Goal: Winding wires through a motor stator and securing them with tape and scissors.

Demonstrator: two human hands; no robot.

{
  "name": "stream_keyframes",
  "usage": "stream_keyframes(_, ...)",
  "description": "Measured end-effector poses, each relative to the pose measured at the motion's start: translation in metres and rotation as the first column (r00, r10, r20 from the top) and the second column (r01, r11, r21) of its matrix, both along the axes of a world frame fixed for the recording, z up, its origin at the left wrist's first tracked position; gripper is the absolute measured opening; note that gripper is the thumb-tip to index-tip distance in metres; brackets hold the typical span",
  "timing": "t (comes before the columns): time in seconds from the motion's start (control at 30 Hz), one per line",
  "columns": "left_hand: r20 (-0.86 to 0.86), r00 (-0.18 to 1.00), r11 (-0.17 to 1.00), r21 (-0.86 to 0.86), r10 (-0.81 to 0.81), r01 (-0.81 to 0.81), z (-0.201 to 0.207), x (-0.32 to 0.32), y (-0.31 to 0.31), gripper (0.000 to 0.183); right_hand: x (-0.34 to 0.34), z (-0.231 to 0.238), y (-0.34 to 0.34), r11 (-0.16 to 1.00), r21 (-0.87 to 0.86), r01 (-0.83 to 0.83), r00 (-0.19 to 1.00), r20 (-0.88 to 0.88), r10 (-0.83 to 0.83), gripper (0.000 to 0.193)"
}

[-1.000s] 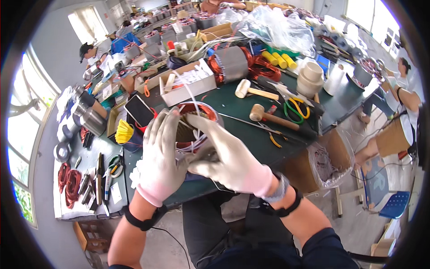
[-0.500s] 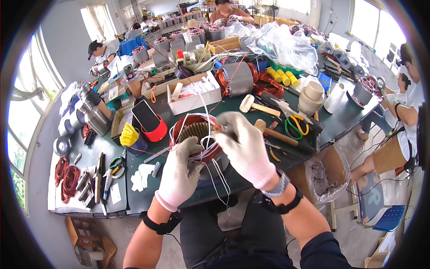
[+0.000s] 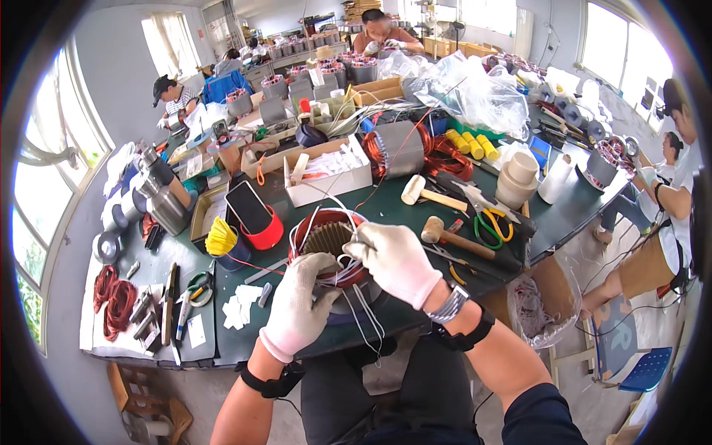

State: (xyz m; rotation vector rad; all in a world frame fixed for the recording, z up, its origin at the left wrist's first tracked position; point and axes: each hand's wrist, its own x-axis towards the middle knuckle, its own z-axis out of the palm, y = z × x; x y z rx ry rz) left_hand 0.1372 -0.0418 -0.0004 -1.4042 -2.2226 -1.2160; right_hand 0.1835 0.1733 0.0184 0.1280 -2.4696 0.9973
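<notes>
A motor stator with copper-red windings round its open bore stands before me near the table's front edge. My left hand, in a white knit glove, is closed on the near left side of its winding ring. My right hand, gloved likewise, pinches white lacing cord at the right side of the ring. Loops of this cord pass round the windings, and loose ends hang down the front. The exact grip of the right fingertips is partly hidden.
Behind the stator stand a white box of paper strips and a phone in a red holder. Mallets, scissors and pliers lie to the right. Wire coils lie left. A lined waste box stands right, below the table; co-workers sit around.
My right hand has come down and closer to the winding ring. The white cord that stood up tall above the stator is now lower and slacker. My left hand stays on the ring.
</notes>
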Motion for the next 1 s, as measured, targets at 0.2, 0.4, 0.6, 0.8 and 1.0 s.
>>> stream_keyframes(0.2, -0.123, 0.989, 0.997, -0.033, -0.078, 0.075, 0.013, -0.001, 0.0, 0.056, 0.056, -0.006, -0.022, 0.957, -0.288, 0.045, 0.935, -0.326, -0.142, 0.019)
stream_keyframes(0.4, -0.142, 0.985, 0.995, -0.039, -0.092, 0.088, 0.015, -0.002, 0.003, 0.043, 0.106, 0.018, -0.021, 0.977, 0.066, -0.201, 0.861, -0.464, 0.208, 0.029)
stream_keyframes(0.6, -0.141, 0.984, 0.994, 0.013, -0.104, 0.107, 0.012, -0.001, 0.007, 0.041, 0.119, -0.047, -0.004, 0.975, 0.163, 0.154, 0.944, 0.268, -0.194, 0.005)
stream_keyframes(0.8, -0.126, 0.988, 0.996, -0.01, -0.088, 0.088, 0.016, -0.002, 0.0, 0.04, 0.085, -0.064, -0.031, 0.995, 0.02, 0.093, 0.995, 0.046, -0.094, 0.005)
stream_keyframes(1.0, -0.087, 0.989, 0.993, 0.014, -0.119, 0.121, 0.014, -0.003, 0.001, 0.041, 0.1, -0.047, -0.028, 0.981, 0.038, 0.189, 0.982, -0.035, -0.188, 0.006)
